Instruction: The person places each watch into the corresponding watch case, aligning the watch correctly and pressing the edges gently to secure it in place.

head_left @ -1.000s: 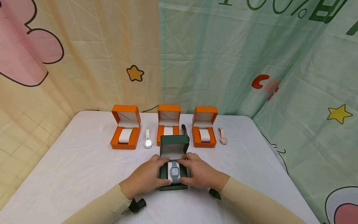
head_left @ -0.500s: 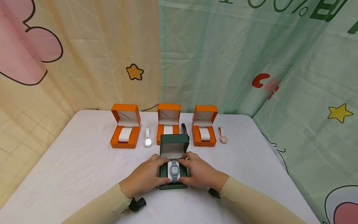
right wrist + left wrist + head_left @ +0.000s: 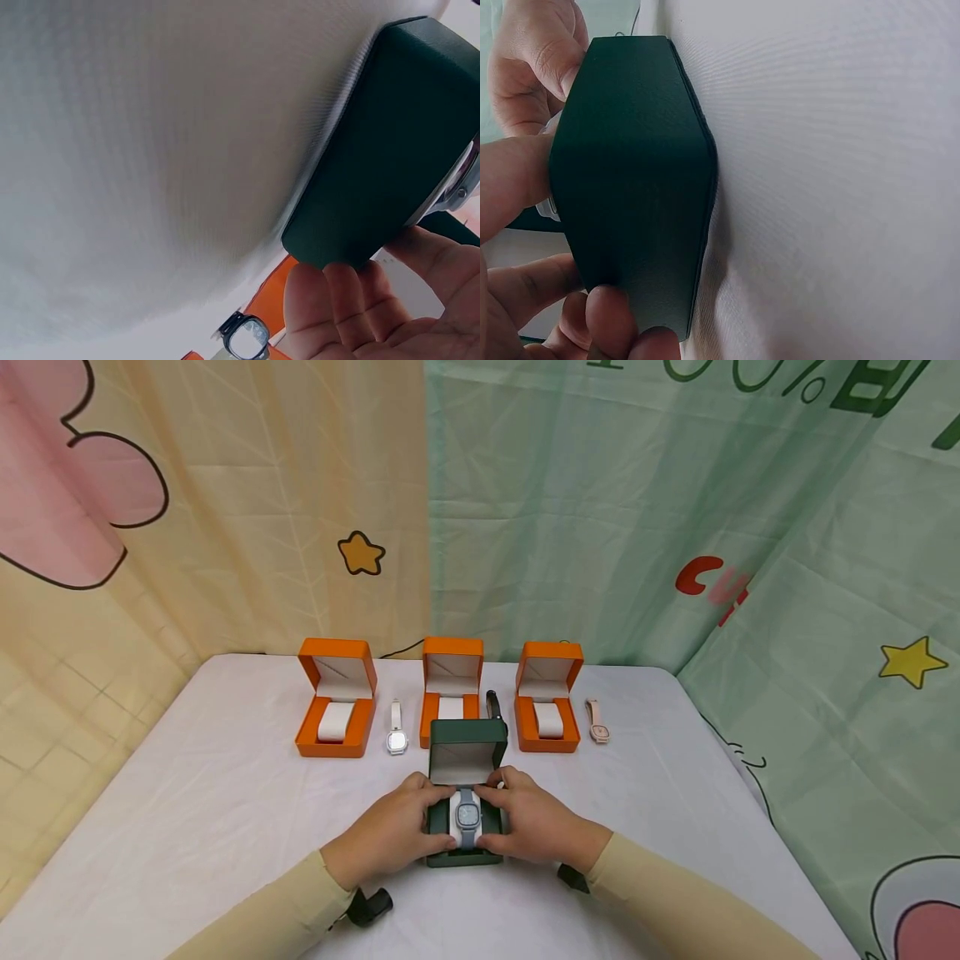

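In the head view, a blue-grey watch (image 3: pixel 468 815) is wrapped round a white cushion (image 3: pixel 454 817) in a dark green watch box (image 3: pixel 468 735) with its lid raised. My left hand (image 3: pixel 393 831) holds the cushion's left side between thumb and forefinger. Opposite it, my right hand (image 3: pixel 536 818) holds the right side the same way. In the left wrist view, other left fingers (image 3: pixel 611 322) rest against the outside of the box. Several right fingers (image 3: pixel 345 296) touch the box's end in the right wrist view. The cushion's underside is hidden.
Behind stand orange watch boxes, left (image 3: pixel 335 697), middle (image 3: pixel 453 660) and right (image 3: pixel 549 697), lids raised, white cushions inside. A silver watch (image 3: pixel 397 739), a black watch (image 3: pixel 492 706) and a pink watch (image 3: pixel 597 727) lie on the white tablecloth (image 3: pixel 262 793) beside them. A patterned curtain (image 3: pixel 525 527) hangs behind.
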### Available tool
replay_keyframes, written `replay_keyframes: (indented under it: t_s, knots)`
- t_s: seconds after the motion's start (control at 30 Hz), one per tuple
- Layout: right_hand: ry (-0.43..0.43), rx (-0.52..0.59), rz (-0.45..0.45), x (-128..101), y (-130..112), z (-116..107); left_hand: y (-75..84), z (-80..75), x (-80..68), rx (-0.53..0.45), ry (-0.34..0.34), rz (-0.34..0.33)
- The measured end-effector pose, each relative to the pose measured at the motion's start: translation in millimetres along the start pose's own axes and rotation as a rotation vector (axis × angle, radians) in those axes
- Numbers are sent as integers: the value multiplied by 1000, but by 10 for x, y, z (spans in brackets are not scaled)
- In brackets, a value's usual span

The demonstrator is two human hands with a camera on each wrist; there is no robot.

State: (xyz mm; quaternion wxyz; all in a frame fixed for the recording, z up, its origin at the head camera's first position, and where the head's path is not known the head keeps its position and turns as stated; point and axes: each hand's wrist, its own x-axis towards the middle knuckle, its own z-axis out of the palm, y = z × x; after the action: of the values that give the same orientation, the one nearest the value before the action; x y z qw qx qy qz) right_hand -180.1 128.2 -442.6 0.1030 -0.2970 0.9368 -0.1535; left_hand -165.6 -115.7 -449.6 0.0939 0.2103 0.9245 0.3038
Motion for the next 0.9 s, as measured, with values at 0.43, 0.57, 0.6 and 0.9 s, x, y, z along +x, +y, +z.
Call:
replay_keyframes:
  t_s: [0.43,0.57,0.6,0.9]
  knots:
    - [-14,2,36,5,-26,-5,7,-3,15,-7,-11,-21]
    - [-20,3,45,13,-28,-6,6,3,17,-16,-13,-27]
    - [-21,4,47,14,-29,-6,5,5,17,-18,-12,-30]
    - [-21,7,60,18,-35,-4,13,13,15,-31,-15,-41]
